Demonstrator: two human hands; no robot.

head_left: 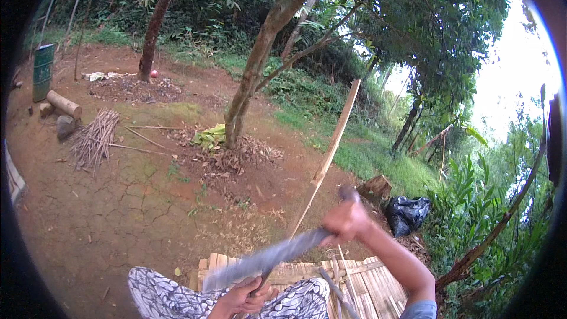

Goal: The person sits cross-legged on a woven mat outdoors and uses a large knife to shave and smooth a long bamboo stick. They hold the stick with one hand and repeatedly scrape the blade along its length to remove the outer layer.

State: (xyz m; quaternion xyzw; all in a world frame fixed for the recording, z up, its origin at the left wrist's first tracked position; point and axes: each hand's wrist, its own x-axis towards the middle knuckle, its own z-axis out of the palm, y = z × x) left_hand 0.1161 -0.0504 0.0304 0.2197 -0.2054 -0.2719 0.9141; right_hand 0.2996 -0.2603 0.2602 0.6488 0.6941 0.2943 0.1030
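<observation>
Machete [266, 258] gripped in right hand [346, 222], slat [335, 138] clasped in left hand [241, 300]: shave toward one o'clock, clear of fingers [257, 300].

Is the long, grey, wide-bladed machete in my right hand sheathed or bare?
Bare: no sheath shows around the long, grey, wide-bladed machete in your right hand, though blur hides its finer detail.

Blade [266, 260] blurred, strip [335, 142] partly hidden behind it, L forearm [218, 312] & R sleeve [419, 309] cut off @ btm edge.
</observation>
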